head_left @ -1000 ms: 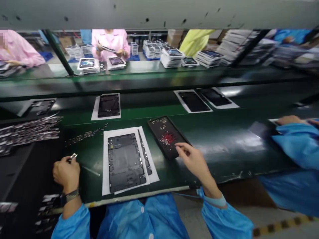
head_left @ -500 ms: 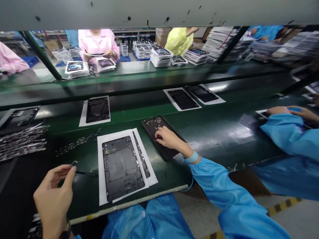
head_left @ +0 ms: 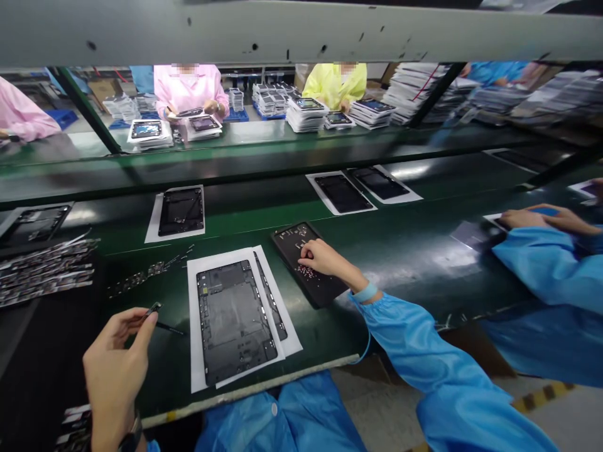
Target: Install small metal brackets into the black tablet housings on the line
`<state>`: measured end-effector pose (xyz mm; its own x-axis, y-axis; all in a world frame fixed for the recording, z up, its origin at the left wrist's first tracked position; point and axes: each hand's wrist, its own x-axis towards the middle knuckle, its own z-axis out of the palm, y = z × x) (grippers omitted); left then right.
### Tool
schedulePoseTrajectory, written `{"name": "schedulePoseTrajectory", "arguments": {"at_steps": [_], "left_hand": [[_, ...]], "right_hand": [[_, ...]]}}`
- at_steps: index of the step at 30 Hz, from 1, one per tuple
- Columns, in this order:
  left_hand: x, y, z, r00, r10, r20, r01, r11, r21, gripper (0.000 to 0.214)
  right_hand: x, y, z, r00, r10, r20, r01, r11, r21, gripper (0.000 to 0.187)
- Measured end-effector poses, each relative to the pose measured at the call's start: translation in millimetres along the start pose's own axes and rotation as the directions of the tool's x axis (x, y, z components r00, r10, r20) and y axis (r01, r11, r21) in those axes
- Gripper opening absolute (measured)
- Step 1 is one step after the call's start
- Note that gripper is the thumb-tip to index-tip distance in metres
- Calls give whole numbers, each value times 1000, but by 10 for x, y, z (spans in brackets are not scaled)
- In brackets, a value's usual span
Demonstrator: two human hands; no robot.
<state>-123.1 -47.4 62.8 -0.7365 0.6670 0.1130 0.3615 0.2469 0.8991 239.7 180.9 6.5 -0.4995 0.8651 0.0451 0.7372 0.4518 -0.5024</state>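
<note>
At the lower left, my left hand (head_left: 115, 361) pinches a small dark electronic part (head_left: 154, 308) between thumb and fingertips. A thin black rod (head_left: 170, 328) lies on the bench just beyond it. My right hand (head_left: 324, 257) is over a black tray (head_left: 325, 290), its fingertips pinched together above a scatter of tiny parts (head_left: 307, 272). Whatever the right fingertips hold, if anything, is too small to make out. Between my hands, a black tablet housing (head_left: 235, 326) lies on white paper (head_left: 196, 376), with a narrow black frame piece (head_left: 272, 298) along its right side.
Bundled ribbon-like parts (head_left: 47, 270) lie at left; loose small parts (head_left: 151, 271) sit nearby. More housings (head_left: 181, 211) on paper stand farther back. A co-worker's blue sleeve (head_left: 546, 254) reaches in at right. A metal beam (head_left: 301, 37) crosses overhead. People work opposite beside stacks.
My right hand has shifted slightly up over the tray, uncovering the tiny parts. My left hand still pinches the small part. The person in yellow opposite has turned to the bench.
</note>
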Motion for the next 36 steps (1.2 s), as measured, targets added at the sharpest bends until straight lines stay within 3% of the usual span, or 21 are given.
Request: {"name": "schedulePoseTrajectory", "arguments": {"at_steps": [4,8,12,17,23,27,29,31,33,36], "left_hand": [[6,-18,33,999,-14,29,14,1000,-7,30],[-5,31,35,999,-31,21,32,999,-37,31],[-11,227,26,998,-31,56,38,992,-119,31],[-37,512,25,976,-37,216,82,976,-202,34],[-52,734,85,883,-13,469,147,957,-251,32],[-46,761,391,759,30,651,158,961,-229,27],[-56,706,619,711,42,702,127,974,-186,28],[-76,619,828,706,62,705,48,990,-136,24],[-110,534,967,699,99,708,-46,995,-94,21],[-165,453,1032,633,127,764,-114,991,-70,25]], "right_hand": [[8,-25,35,1000,25,-17,-23,991,134,17],[-56,-3,-60,990,99,-103,-59,940,337,19],[-130,32,-125,970,181,-164,-80,871,485,23],[-228,-84,-134,979,177,-104,-87,818,569,27],[-338,-486,-219,989,150,-11,-106,750,653,21],[-366,-874,-178,999,28,37,-45,744,667,18],[-375,-1055,-99,996,-64,64,6,754,657,22],[-389,-1205,-3,987,-145,69,78,810,581,27],[-411,-1325,87,976,-215,33,183,895,407,34],[-442,-1460,182,941,-337,13,336,940,50,40]]}}
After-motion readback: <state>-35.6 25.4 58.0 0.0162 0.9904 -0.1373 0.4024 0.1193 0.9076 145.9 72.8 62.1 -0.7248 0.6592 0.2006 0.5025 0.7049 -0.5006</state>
